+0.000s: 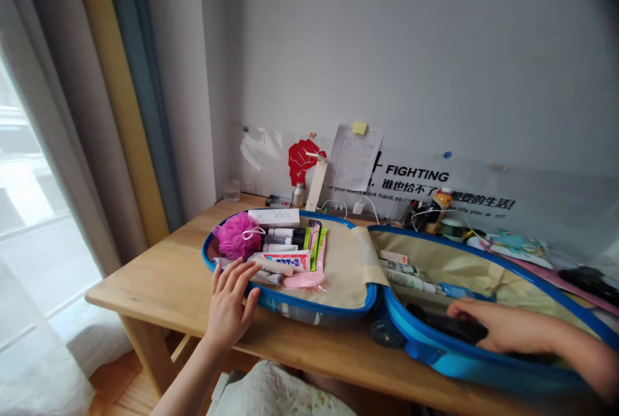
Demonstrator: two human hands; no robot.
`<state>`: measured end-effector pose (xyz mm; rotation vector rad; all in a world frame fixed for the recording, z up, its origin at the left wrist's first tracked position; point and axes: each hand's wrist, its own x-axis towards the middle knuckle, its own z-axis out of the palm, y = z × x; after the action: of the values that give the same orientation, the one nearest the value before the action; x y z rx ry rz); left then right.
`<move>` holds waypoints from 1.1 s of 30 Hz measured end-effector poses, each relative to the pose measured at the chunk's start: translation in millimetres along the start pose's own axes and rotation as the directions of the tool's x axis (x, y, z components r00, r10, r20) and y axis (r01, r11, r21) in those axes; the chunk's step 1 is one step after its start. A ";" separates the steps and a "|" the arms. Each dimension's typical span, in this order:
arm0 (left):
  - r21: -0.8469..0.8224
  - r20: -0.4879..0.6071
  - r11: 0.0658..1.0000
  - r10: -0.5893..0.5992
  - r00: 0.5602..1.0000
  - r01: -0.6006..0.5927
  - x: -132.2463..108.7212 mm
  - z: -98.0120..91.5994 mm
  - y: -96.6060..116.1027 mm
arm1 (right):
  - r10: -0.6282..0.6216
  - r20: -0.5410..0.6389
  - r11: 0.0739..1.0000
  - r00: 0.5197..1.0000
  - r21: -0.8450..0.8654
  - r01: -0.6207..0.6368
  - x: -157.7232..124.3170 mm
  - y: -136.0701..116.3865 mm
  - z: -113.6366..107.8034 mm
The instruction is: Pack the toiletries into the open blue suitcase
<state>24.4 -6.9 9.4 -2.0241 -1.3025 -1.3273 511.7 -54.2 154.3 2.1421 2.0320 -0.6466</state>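
Note:
An open blue suitcase (290, 300) with a beige lining lies on the wooden desk. My left hand (231, 303) rests at the near edge of its left half, fingers stretched out over a pale tube (273, 265). Packed around there are a magenta bath puff (236, 235), a white box (275, 217), a toothpaste tube (294, 260), several small bottles, a pink comb-like item (304, 279) and green-edged packets (315, 245). Inside the right half, my right hand (498, 324) has its fingers and thumb around a black object (447, 326), whose kind I cannot make out.
Green-and-white bottles (409, 280) and a blue item (464, 291) lie in the suitcase's right half. Behind it stand an orange-capped bottle (439, 208), a silver bottle (298, 195) and a white upright lamp (316, 185). Cables cross the desk (159, 274) near the wall.

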 end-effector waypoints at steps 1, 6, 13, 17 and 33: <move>0.002 -0.001 1.000 0.001 1.000 -0.001 -0.2 0.3 -0.1 | -0.004 -0.029 1.000 1.000 0.023 0.004 -2.1 4.6 -6.9; -0.003 -0.005 1.000 0.000 1.000 0.000 -0.7 2.3 -0.9 | -0.095 -0.138 0.985 0.986 0.132 0.114 -8.6 1.9 -53.2; 0.007 -0.030 1.000 -0.003 1.000 0.003 -1.7 5.1 -0.5 | -0.412 -0.156 0.892 0.898 0.134 0.432 17.1 -135.1 -47.6; 0.000 -0.061 1.000 -0.016 0.998 0.016 -1.8 7.1 -0.6 | -0.523 -0.180 0.832 0.833 0.103 0.545 44.3 -214.5 -12.3; 0.038 -0.046 0.986 0.164 0.985 -0.163 34.3 -9.1 4.1 | -0.626 -0.150 0.754 0.765 0.132 0.643 77.0 -294.4 35.4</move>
<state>27.5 1.1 44.0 -2.0148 -1.1044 -1.2625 217.4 31.0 152.6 1.5226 2.8840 -0.8291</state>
